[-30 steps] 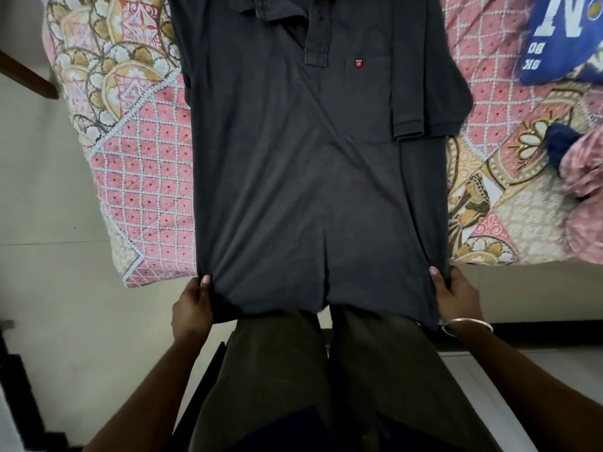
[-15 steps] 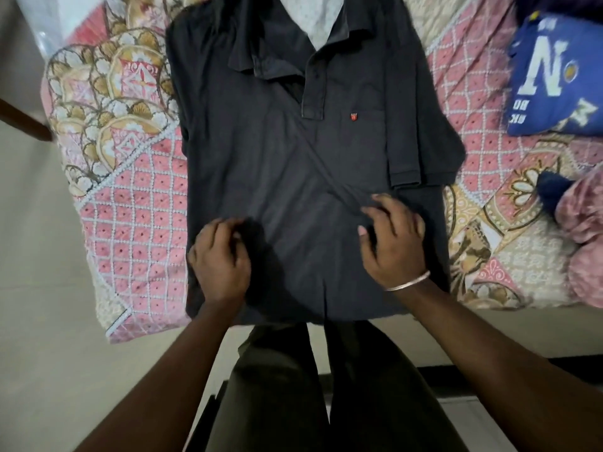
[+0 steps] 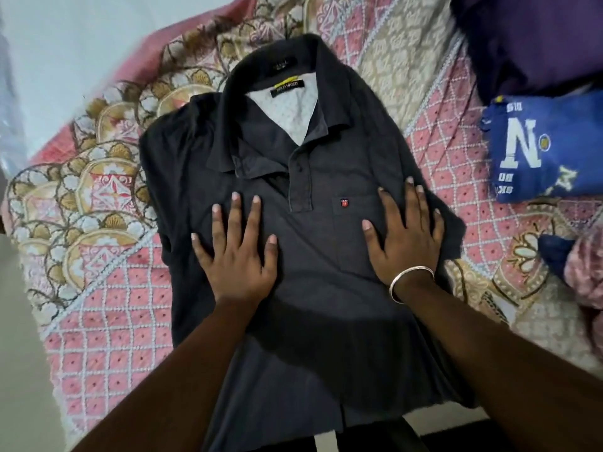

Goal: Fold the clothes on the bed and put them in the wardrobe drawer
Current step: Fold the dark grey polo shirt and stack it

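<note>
A dark grey polo shirt [image 3: 313, 288] lies face up on the patterned pink bedspread [image 3: 107, 282], collar pointing away from me, with both sleeves folded in. Its hem hangs over the near edge of the bed. My left hand [image 3: 238, 252] presses flat on the shirt's chest left of the button placket, fingers spread. My right hand [image 3: 404, 236], with a silver bangle at the wrist, lies flat over the chest pocket beside a small red logo, fingers straight.
A blue garment with a white letter N [image 3: 541, 148] lies at the right of the bed, a dark purple cloth [image 3: 535, 37] behind it. Pink fabric [image 3: 587, 265] bunches at the far right edge. Pale floor [image 3: 19, 353] shows to the left.
Both hands left the shirt's hem, slid up over its middle and now lie flat on the chest. The view has tilted up, showing the collar.
</note>
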A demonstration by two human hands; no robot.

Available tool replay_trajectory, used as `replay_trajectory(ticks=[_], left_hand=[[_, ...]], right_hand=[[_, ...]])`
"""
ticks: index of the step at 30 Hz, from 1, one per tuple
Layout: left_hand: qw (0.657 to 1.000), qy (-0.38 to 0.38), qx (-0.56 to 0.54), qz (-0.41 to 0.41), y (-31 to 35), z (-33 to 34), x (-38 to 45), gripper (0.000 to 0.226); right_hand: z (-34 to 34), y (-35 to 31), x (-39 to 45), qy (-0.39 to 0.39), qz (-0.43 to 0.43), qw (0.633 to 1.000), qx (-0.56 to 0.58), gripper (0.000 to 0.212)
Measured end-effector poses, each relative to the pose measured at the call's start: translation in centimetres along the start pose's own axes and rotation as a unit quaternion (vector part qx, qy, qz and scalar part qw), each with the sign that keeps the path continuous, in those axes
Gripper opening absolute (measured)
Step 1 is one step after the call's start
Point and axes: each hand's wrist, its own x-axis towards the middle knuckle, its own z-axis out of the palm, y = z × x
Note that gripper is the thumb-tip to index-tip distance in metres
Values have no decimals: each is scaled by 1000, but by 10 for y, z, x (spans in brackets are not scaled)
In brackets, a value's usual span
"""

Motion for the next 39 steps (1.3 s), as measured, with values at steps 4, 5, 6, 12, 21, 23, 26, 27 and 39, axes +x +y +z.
replay_trajectory(ticks=[4, 5, 6, 12, 21, 23, 26, 27, 39], left_hand=[[1000, -8, -4, 3, 1, 4, 2, 65], [1000, -10, -2, 2, 1, 5, 3, 65], [1000, -14, -1, -1, 2, 5, 4, 65], [1000, -8, 5, -4, 5, 4, 8, 65], [977, 44, -39, 206, 116, -2, 55, 50], [987, 27, 8, 159, 128, 13, 64, 55], [985, 50, 60, 153, 123, 31, 62, 61], [983, 64, 66, 158, 123, 36, 62, 62], [978, 113, 94, 147, 122, 58, 66, 61]], right_hand=[[7, -3, 2, -15, 12, 1000, 0, 61], [9, -3, 3, -17, 13, 1000, 2, 61], [11, -4, 3, -17, 13, 1000, 4, 62], [19, -1, 6, -18, 7, 1000, 7, 63], [29, -1, 6, -1, -12, 1000, 18, 63], [28, 2, 7, -2, -15, 1000, 19, 62], [22, 2, 10, 8, -24, 999, 39, 60], [18, 4, 11, 20, -23, 998, 60, 60], [-74, 81, 81, 86, 106, 939, 317, 15]])
